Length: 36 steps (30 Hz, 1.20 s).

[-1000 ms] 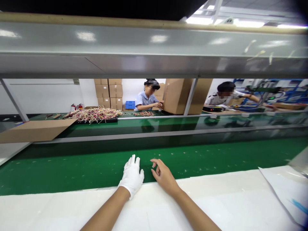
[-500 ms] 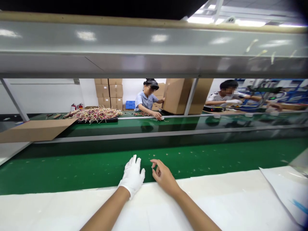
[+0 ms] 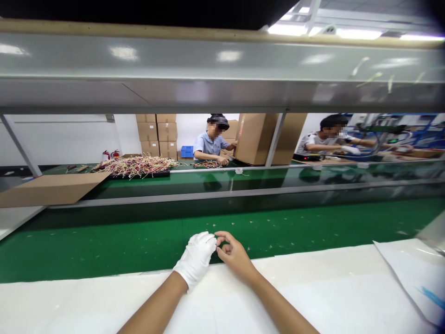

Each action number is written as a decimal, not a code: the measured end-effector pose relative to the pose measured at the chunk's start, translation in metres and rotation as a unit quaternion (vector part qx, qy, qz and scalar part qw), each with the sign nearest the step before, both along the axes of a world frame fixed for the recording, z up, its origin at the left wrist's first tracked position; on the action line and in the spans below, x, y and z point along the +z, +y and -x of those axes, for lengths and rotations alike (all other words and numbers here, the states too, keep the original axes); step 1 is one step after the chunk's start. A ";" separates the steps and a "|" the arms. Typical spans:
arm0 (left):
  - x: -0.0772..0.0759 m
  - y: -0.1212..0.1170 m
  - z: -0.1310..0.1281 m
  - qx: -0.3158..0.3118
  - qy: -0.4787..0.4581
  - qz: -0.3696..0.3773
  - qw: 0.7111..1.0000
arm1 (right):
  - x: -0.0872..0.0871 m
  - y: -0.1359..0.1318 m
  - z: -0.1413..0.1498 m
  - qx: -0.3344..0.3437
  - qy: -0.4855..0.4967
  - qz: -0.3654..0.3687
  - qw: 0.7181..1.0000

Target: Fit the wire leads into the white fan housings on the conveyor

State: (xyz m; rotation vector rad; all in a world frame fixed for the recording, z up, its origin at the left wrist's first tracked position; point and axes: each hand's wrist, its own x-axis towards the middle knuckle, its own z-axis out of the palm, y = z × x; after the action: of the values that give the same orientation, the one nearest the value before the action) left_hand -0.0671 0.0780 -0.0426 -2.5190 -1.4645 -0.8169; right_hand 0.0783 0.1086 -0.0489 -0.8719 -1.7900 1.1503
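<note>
My left hand (image 3: 196, 259), in a white glove, rests at the near edge of the green conveyor belt (image 3: 104, 241) with its fingers curled toward my right hand. My bare right hand (image 3: 234, 253) lies just beside it, thumb and forefinger pinched together against the gloved fingertips. Whatever is between the fingers is too small to make out. Both forearms lie over the white table surface (image 3: 330, 287).
A grey overhead beam (image 3: 222, 69) spans the view. Across the line, a heap of thin wires (image 3: 137, 165) lies by a cardboard flap (image 3: 52, 188). Two other people (image 3: 213, 144) (image 3: 330, 137) work by cardboard boxes (image 3: 257, 137). White sheets (image 3: 413, 273) lie at right.
My gloved left hand went from lying flat with fingers stretched to curled, its fingertips now meeting my right hand's pinch. The person across the belt pulled an arm back.
</note>
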 end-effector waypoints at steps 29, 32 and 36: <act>0.011 -0.004 -0.002 0.007 -0.022 0.053 0.998 | 0.003 -0.002 0.001 -0.004 -0.019 -0.014 1.000; 0.013 -0.006 -0.003 0.003 -0.022 0.060 0.998 | 0.002 -0.001 0.000 -0.003 -0.019 -0.017 1.000; 0.014 -0.006 -0.003 0.007 -0.017 0.071 0.997 | 0.001 -0.001 0.000 -0.003 -0.026 -0.019 0.999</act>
State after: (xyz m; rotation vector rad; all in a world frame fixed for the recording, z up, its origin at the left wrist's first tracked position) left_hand -0.0641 0.0722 -0.0291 -2.6047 -1.6041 -0.7844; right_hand 0.0784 0.1077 -0.0482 -0.8933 -1.8443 1.0954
